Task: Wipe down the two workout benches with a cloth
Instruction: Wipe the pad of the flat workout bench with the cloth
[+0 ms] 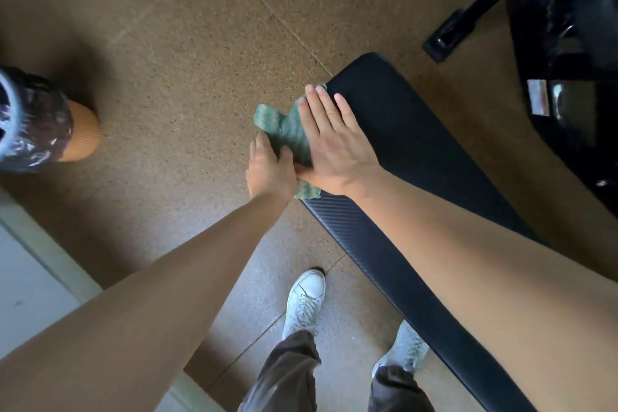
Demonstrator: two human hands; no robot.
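Brown speckled rubber floor [174, 43], laid in large tiles with thin seams running across it. Pale skirting and a lighter surface [30, 278] at lower left.

Black padded bench [401, 130] runs diagonally from upper centre down to lower right. Top is matte, and the near side panel has a fine ribbed texture. Rounded far end sits near frame centre.

Green cloth [287, 130], mottled and slightly blurred, lies on the bench's left edge close to that far end. Part of it rests on the pad. One lobe sticks out past the edge over the floor, and a small corner shows below the wrists.

Right hand [337, 147]: flat, fingers straight and close together, palm down. It presses the cloth onto the pad, with fingertips pointing toward the bench's far end.

Left hand [269, 174]: at the bench's edge, just beside the right and touching it near the thumb. Its fingers curl onto the cloth's overhanging part and grip it. Fingertips are mostly hidden.

Both forearms are bare, reaching in from the bottom of the view.

Below: white sneakers [306, 301] and dark grey trousers [287, 375], standing on the floor beside the bench's near side.

Upper right: glossy black equipment [568, 43] with a tubular frame foot [448, 33], well apart from the hands. Cannot tell what kind.

Far left: a cylinder [43, 120], part orange and ribbed, part dark with white marks. It is blurred.
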